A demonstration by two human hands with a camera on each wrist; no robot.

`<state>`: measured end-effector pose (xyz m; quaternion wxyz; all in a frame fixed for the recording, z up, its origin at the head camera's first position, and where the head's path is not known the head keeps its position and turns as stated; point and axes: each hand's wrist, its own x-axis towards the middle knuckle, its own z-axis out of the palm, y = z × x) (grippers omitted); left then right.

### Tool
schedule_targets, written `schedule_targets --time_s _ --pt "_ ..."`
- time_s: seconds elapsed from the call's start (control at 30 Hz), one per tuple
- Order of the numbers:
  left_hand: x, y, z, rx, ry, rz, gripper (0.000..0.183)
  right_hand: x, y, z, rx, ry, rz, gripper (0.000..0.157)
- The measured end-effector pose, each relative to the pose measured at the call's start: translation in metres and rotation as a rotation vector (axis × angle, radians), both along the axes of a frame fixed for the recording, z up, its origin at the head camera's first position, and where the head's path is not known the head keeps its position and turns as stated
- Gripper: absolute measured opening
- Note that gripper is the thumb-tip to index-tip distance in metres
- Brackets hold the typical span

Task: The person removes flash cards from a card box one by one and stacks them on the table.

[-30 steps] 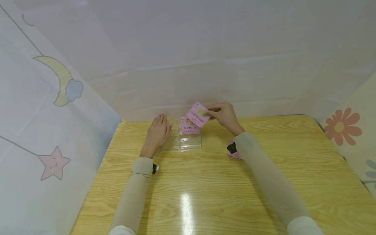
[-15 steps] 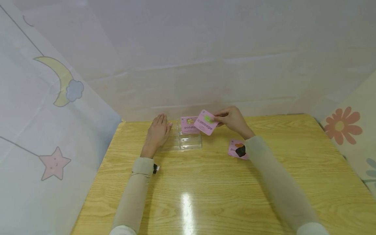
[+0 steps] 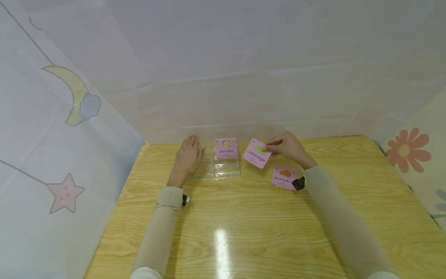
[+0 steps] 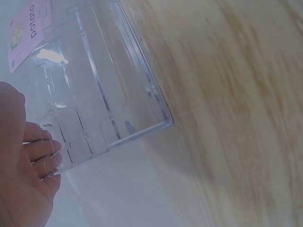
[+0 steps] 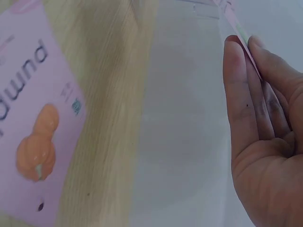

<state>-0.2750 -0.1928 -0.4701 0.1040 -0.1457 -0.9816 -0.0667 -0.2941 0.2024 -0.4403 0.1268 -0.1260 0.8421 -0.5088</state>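
My right hand (image 3: 288,148) pinches a pink cabbage card (image 3: 256,154) between thumb and fingers, tilted and held to the right of the clear plastic rack (image 3: 225,168). In the right wrist view that card (image 5: 235,26) shows nearly edge-on. A pink potato card (image 3: 226,148) stands in the rack's back row on the right side. My left hand (image 3: 187,159) rests on the rack's left part with straight fingers; in the left wrist view its fingers lie against the rack's (image 4: 94,85) end. A pumpkin card (image 3: 283,178) lies on the table below my right hand.
The wooden table (image 3: 265,228) ends at a pale backdrop sheet (image 3: 265,93) just behind the rack. Printed side sheets with a moon (image 3: 71,93) and a flower (image 3: 409,150) flank it. Black wrist devices (image 3: 298,183) sit under both sleeves.
My right hand has drawn the cabbage card rightward and down, away from the potato card, which now shows fully. The pumpkin card has come into view from behind the sleeve. My left hand stays put.
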Motion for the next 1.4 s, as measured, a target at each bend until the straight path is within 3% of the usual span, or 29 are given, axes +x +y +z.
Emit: schedule_targets --time_s 0.37,0.57,1.0,1.4 --pt "-0.001 0.002 0.0 -0.012 0.003 0.004 0.067 0.003 0.04 -0.021 0.036 -0.077 0.061 0.035" --pt "-0.002 0.003 0.001 -0.019 0.007 0.003 0.067 0.008 0.058 -0.028 0.061 -0.11 0.052 0.041" --pt "-0.003 0.004 -0.001 -0.007 0.002 0.01 0.067 0.021 0.081 -0.044 0.084 -0.154 0.06 0.047" --pt "-0.003 0.005 0.0 0.006 -0.004 0.006 0.067 0.021 0.094 -0.059 0.078 -0.179 0.069 0.044"
